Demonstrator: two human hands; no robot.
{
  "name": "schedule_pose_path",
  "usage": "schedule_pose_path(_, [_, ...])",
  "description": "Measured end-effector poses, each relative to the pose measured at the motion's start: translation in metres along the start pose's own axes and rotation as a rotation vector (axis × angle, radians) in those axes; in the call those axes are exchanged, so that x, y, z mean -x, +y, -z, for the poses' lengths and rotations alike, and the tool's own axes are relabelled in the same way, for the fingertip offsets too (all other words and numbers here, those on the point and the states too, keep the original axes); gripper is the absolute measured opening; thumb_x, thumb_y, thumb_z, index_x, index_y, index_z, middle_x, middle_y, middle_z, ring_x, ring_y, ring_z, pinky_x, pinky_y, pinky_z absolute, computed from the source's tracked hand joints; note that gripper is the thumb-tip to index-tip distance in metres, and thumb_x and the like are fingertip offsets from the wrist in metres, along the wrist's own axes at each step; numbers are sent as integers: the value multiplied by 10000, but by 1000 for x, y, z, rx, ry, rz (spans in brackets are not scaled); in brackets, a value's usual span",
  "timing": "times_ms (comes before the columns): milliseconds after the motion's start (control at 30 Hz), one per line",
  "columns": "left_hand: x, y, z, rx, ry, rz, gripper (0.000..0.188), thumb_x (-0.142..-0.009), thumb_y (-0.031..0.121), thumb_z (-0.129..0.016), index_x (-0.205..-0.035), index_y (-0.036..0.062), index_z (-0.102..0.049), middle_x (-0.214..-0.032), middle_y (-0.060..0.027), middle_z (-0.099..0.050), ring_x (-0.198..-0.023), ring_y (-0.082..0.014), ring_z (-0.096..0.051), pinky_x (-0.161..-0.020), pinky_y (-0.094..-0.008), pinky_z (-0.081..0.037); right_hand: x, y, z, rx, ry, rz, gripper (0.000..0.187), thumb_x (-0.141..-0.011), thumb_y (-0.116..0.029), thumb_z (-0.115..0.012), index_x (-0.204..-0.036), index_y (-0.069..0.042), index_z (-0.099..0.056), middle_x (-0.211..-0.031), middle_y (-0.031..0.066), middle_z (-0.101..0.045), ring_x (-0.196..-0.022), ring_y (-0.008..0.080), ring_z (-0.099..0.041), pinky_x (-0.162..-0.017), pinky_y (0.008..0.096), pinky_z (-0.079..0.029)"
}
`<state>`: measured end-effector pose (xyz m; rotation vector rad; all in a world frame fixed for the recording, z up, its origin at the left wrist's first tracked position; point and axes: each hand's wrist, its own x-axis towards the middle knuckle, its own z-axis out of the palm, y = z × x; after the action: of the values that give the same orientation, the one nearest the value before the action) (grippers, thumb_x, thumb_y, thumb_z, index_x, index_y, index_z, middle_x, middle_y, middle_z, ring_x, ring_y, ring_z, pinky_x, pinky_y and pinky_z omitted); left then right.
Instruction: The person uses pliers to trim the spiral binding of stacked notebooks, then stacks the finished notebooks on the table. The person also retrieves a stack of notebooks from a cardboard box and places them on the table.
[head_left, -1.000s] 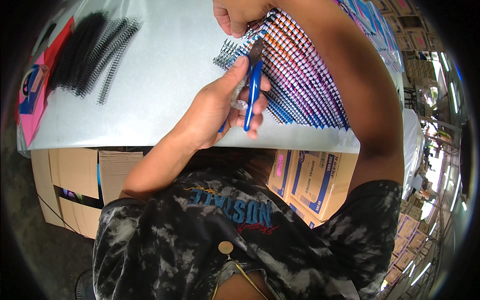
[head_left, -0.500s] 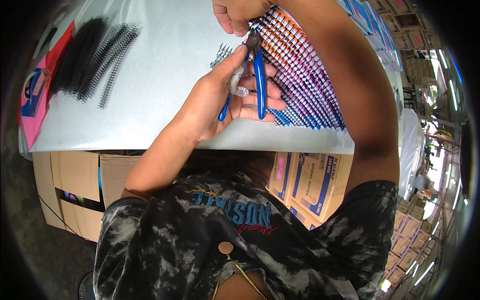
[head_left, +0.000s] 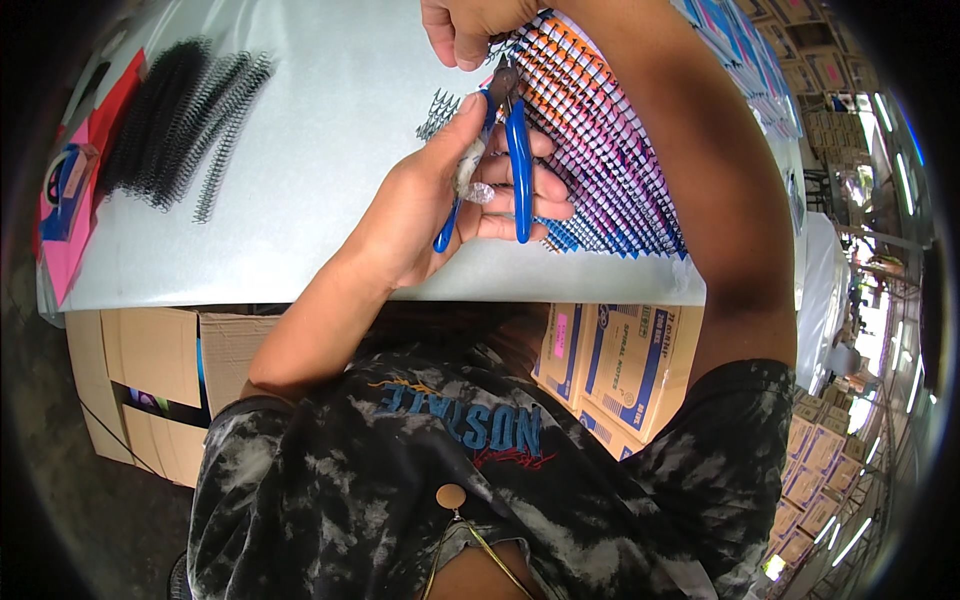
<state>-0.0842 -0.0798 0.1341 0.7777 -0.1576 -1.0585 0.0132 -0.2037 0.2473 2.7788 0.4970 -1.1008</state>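
In my left hand (head_left: pixel 430 190) lies a pair of cutting pliers (head_left: pixel 520 165) with blue grips, jaws pointing toward the far edge of the table. The thumb presses one handle, and the fingers spread behind the other. A small clear, crumpled-looking piece (head_left: pixel 480 192) shows between the handles. My right hand (head_left: pixel 480 28) is closed beyond the jaws, its fingertips at the far end of the spiral-bound notebooks (head_left: pixel 600 140); what it pinches is hidden. The notebooks overlap in a fanned row with dark coils along their edges. Short loose coil ends (head_left: pixel 437 115) stick out beside my left thumb.
A pile of black spiral coils (head_left: pixel 180 125) lies on the pale table (head_left: pixel 310 200) at left, beside red and pink sheets (head_left: pixel 75 240) and a blue tape dispenser (head_left: pixel 72 180). More notebooks (head_left: pixel 745 60) lie at far right. Cardboard boxes (head_left: pixel 625 365) stand below the table edge.
Both hands have shifted only slightly. The pliers stay in my left hand with their jaws close to the notebooks' far end, and the right hand stays closed there.
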Motion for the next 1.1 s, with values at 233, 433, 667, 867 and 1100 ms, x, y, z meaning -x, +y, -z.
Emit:
schedule_pose_path(233, [-15,-8,48,430,-557,-8,599,-976,513,-230,-1120,-1,-501,-843,-142,-621,-834,-272,-661,-665,-348,-551,-7,0,-2,1,10,53,218,-651,-143,-663,-791,19,-702,-774,159,-671,-683,245,-606,-635,374,-471])
schedule_pose_path(433, [2,8,3,-42,-71,3,602,-969,519,-252,-1114,-5,-511,-882,-161,-633,-857,-283,-664,-690,-344,-551,-7,10,-9,-22,50,60,220,-641,-142,-669,-786,20,-703,-769,163,-671,-678,247,-608,-632,378,-474])
schedule_pose_path(667, [0,12,2,-45,-113,8,604,-959,524,-273,-1115,-9,-510,-950,-186,-634,-876,-285,-658,-718,-346,-551,-9,13,-9,-44,97,58,221,-631,-141,-676,-779,21,-704,-764,168,-671,-673,250,-610,-629,381,-477])
schedule_pose_path(867, [-5,14,12,70,-218,48,552,-961,530,-278,-1028,25,-490,-720,-69,-522,-584,-167,-522,-557,-318,-501,-11,16,-10,-24,127,42,235,-604,-141,-682,-762,32,-698,-765,178,-669,-688,266,-625,-626,389,-484])
schedule_pose_path(1100, [7,17,0,-22,-93,-15,597,-968,519,-248,-1124,-7,-484,-861,-161,-597,-801,-301,-628,-678,-412,-560,-10,9,-6,-73,141,50,255,-602,-126,-686,-777,58,-693,-781,185,-673,-696,269,-635,-632,382,-495])
